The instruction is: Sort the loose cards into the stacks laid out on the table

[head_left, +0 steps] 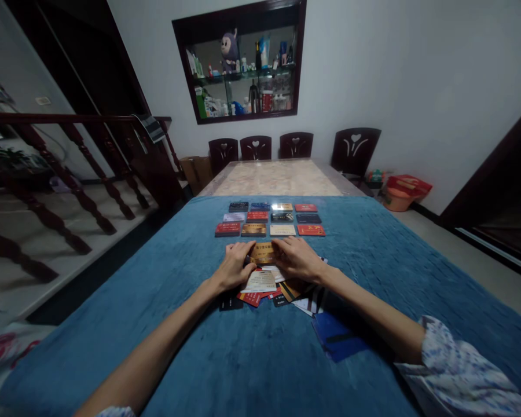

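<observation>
Between my two hands is a gold card (264,252) with dark print, held by its left and right ends. My left hand (235,263) grips the left end with thumb and fingers closed. The right end is in the closed fingers of my right hand (298,259). Beneath them lies a loose heap of mixed cards, with a white card (259,281) on top and a red card (250,298) and a black card (231,302) at its near edge. Just beyond my hands, card stacks stand in three rows, among them a gold stack (254,230) and a cream stack (282,230).
A blue cloth (178,324) covers the near part of the table; the far part shows a marble-like top (282,176). Blue cards (338,337) lie by my right forearm. Dark chairs (356,147) stand at the far end, a wooden railing (69,174) at left.
</observation>
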Available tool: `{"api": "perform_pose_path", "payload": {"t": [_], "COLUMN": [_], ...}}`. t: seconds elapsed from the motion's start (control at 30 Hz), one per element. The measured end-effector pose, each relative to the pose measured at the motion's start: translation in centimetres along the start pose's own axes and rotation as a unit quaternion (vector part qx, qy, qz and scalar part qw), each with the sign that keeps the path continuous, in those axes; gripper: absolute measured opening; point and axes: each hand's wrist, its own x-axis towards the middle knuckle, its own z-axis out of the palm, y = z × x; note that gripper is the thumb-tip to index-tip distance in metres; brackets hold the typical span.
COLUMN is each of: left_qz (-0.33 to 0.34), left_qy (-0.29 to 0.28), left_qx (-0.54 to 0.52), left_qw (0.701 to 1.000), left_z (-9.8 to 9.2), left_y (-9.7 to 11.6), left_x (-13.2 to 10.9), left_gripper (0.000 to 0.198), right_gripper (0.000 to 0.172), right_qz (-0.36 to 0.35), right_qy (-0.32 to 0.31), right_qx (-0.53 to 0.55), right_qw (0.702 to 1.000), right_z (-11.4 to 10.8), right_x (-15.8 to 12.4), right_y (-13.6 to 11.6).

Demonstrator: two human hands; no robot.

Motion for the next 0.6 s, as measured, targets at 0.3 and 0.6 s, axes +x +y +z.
{"api": "perform_pose_path", "payload": {"t": [0.3,0.6], "left_qz": [0.015,0.026], "left_qy": [-0.029,-0.054], "left_qx": [0.013,0.046], "left_qw": [0.999,0.997], "left_z": [-0.8,-1.9], "left_y": [-0.9,-2.0], "left_x": [0.8,1.8], "left_gripper": [0.051,0.048], "right_gripper": [0.041,0.037], "right_qz": [0.005,-0.009], "right_qy": [-0.007,-0.038], "right_qx": [-0.022,-0.018], "right_qw": [1.0,0.999], "right_z": [-1.3,-2.2], "right_x": [0.2,1.6], "right_y": [-0.2,-0.2]}}
